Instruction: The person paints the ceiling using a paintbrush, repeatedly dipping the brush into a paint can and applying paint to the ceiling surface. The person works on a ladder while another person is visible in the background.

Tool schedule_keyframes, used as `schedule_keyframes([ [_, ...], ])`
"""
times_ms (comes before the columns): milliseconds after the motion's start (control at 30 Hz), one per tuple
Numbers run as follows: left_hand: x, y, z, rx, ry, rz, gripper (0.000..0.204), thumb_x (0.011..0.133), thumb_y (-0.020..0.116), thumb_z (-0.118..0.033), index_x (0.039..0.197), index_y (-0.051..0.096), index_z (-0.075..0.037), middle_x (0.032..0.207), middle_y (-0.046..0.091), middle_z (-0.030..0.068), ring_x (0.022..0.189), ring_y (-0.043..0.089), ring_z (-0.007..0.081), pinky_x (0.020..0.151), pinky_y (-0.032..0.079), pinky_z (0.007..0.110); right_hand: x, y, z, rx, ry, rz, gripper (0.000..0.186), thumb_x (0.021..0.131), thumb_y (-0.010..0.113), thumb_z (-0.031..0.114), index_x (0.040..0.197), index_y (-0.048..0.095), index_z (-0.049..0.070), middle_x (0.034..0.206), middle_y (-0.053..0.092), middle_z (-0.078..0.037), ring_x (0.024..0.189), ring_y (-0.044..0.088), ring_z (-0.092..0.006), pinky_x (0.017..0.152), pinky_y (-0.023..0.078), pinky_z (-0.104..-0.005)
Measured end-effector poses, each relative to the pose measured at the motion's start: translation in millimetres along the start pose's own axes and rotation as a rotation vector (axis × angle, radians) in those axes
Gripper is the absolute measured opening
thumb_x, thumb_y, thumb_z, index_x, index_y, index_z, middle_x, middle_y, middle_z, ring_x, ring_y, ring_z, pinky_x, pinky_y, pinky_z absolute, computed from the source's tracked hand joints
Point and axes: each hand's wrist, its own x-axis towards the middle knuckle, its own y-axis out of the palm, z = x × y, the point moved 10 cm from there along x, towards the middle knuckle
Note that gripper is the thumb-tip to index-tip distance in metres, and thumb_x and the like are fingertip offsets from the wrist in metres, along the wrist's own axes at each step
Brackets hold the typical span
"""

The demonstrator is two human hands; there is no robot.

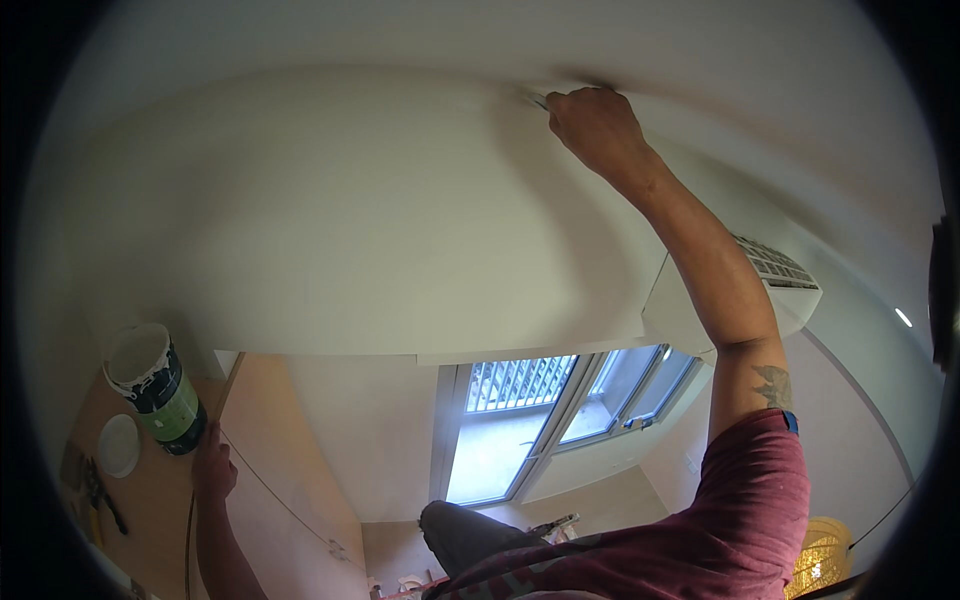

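Observation:
My right hand is raised high on the white wall, closed round a small pale-tipped tool, apparently a brush, at the line where wall meets ceiling. My left hand grips the edge of a wooden cabinet top at the lower left, just below a paint bucket with a dark and green label. A white round lid lies beside the bucket, and dark-handled tools lie further left.
A white air conditioner hangs on the right behind my arm. A glazed door and window stand below the wall. My bent leg shows at the bottom, and a yellow woven object sits at the lower right.

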Motion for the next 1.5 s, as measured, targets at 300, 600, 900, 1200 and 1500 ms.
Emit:
schedule_keyframes([
  [300, 0, -2, -1, -0.003, -0.009, -0.004, 0.017, 0.081, 0.066, -0.002, 0.094, 0.070, 0.009, 0.158, 0.041, 0.0213, 0.150, 0.036, 0.0385, 0.123, 0.036, 0.044, -1, -3, -2, 0.002, 0.012, -0.009, 0.014, 0.089, 0.060, 0.008, 0.078, 0.066, 0.002, 0.065, 0.064, -0.017, 0.063, 0.064, -0.0345, 0.064, 0.051, -0.0489],
  [600, 0, 3, 1, 0.007, 0.019, -0.033, 0.015, 0.080, 0.067, -0.001, 0.091, 0.069, 0.009, 0.159, 0.041, 0.0217, 0.150, 0.036, 0.0388, 0.122, 0.037, 0.044, -3, 4, -8, -0.016, 0.019, 0.011, 0.012, 0.086, 0.061, 0.007, 0.075, 0.066, 0.003, 0.066, 0.065, -0.015, 0.063, 0.065, -0.0325, 0.062, 0.053, -0.0468],
  [900, 0, 5, 2, 0.017, 0.017, -0.019, 0.016, 0.081, 0.067, -0.002, 0.092, 0.070, 0.009, 0.159, 0.039, 0.0228, 0.150, 0.035, 0.0392, 0.122, 0.036, 0.044, -5, 4, -11, -0.046, 0.009, 0.016, 0.010, 0.084, 0.062, 0.007, 0.075, 0.066, 0.005, 0.069, 0.067, -0.015, 0.063, 0.067, -0.0308, 0.061, 0.055, -0.0448],
  [1200, 0, 1, -1, 0.024, 0.019, -0.004, 0.018, 0.081, 0.066, -0.003, 0.094, 0.070, 0.009, 0.159, 0.039, 0.0229, 0.150, 0.036, 0.0395, 0.122, 0.036, 0.044, -9, 4, -16, -0.063, 0.015, 0.018, 0.010, 0.086, 0.063, 0.009, 0.079, 0.068, 0.005, 0.070, 0.068, -0.014, 0.065, 0.068, -0.0313, 0.063, 0.056, -0.0449],
  [1500, 0, 2, 0, 0.021, 0.014, -0.010, 0.017, 0.081, 0.067, -0.003, 0.093, 0.070, 0.009, 0.159, 0.040, 0.0225, 0.150, 0.036, 0.0395, 0.123, 0.036, 0.044, -14, 3, -23, -0.020, 0.038, 0.008, 0.013, 0.090, 0.061, 0.009, 0.079, 0.066, 0.003, 0.068, 0.066, -0.017, 0.065, 0.066, -0.0346, 0.064, 0.052, -0.0488],
])
